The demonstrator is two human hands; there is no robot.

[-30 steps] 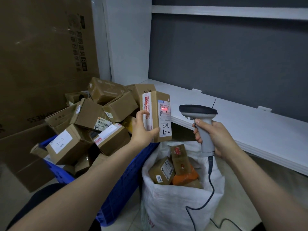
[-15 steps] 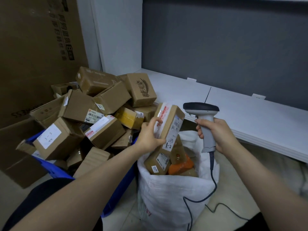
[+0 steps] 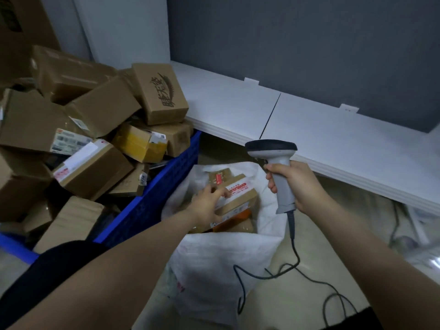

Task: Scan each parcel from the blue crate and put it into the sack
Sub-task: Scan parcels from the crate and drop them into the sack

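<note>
Cardboard parcel [image 3: 240, 197], gripped by left hand [image 3: 206, 207], should be laid flat inside the sack [image 3: 214, 270]; right hand [image 3: 303, 186] holds scanner [image 3: 271, 150] aside.

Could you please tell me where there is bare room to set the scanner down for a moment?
The white ledge below the grey wall, behind the sack and right of the blue crate, is bare. Crowded: the crate is heaped, the left hand with its parcel fills the sack's mouth, the scanner cable crosses the floor.
</note>
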